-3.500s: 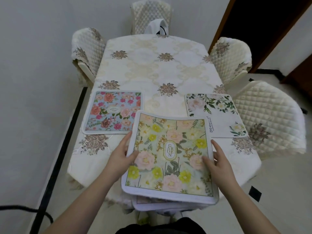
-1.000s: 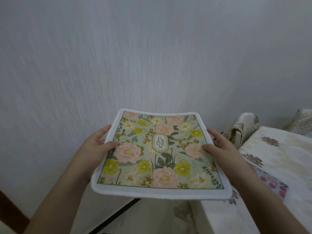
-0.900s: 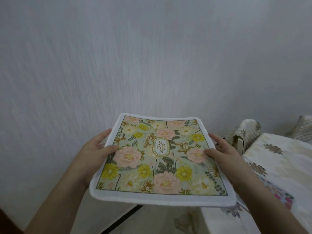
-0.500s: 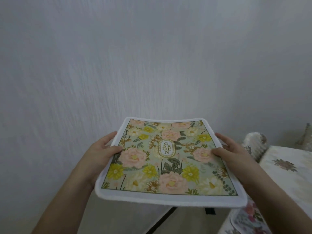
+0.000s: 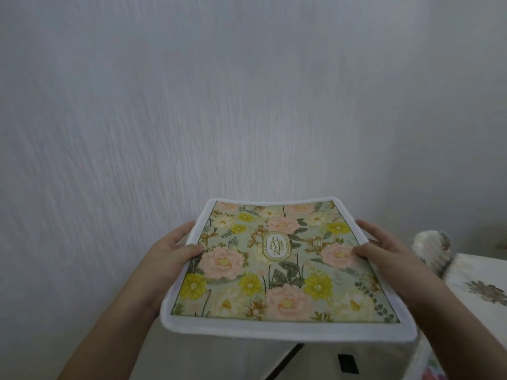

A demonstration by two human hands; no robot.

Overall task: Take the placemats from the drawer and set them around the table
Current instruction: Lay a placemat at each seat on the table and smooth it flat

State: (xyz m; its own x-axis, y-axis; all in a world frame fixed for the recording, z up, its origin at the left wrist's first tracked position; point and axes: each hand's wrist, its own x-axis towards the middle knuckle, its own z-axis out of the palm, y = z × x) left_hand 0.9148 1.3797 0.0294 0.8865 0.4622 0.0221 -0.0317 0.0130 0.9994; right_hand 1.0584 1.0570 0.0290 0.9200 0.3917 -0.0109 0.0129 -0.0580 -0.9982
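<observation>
Head view showed the left hand and right hand pinching the floral placemat by its side edges, apparently off the table.

Table cut off at rt edge, chair back blurred, fingers under placemat hidden.

your bare left hand and bare right hand show no rings or watch; both forearms are bare, no sleeves in view.
</observation>
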